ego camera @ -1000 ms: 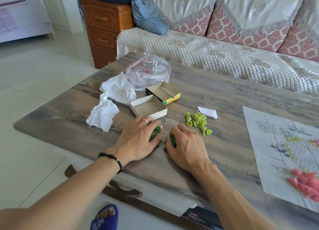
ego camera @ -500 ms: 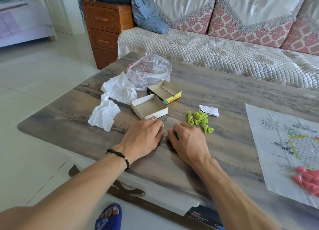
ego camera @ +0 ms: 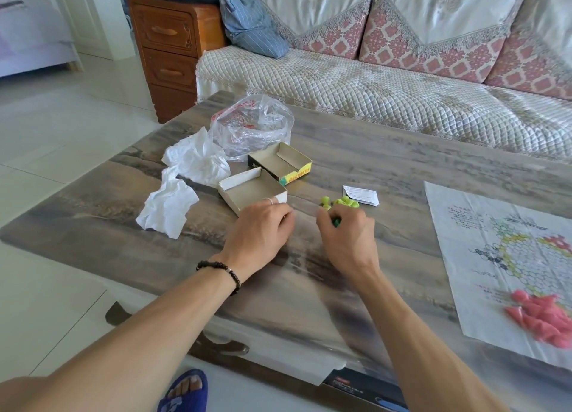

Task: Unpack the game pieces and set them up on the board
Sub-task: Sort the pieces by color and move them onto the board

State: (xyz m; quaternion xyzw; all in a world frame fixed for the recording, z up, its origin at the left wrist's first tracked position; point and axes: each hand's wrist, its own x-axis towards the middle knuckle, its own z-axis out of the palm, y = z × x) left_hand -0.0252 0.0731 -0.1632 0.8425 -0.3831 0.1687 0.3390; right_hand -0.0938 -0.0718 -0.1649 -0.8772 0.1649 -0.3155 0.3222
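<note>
My right hand (ego camera: 346, 238) rests on the wooden table (ego camera: 356, 151), its fingers curled round a few dark green game pieces (ego camera: 336, 223). Just beyond its fingertips lies a small heap of light green pieces (ego camera: 340, 202). My left hand (ego camera: 263, 230) lies palm down beside it, fingers loosely bent, and nothing shows in it. The paper game board (ego camera: 483, 226) is spread out at the right, with a heap of pink pieces (ego camera: 544, 319) on its near corner. The open cardboard tray (ego camera: 247, 192) and its lid (ego camera: 294, 172) sit just past my left hand.
A clear plastic bag (ego camera: 250, 127) and two crumpled white papers (ego camera: 170, 209) lie at the table's left. A small folded slip (ego camera: 360, 195) is behind the green pieces. A sofa (ego camera: 387, 96) runs along the far edge, and a wooden drawer chest (ego camera: 170, 46) stands at its left.
Both hands have slid forward and to the right across the table, sweeping the dark green pieces along. The right hand now holds them next to the light green heap, and the hands have parted.
</note>
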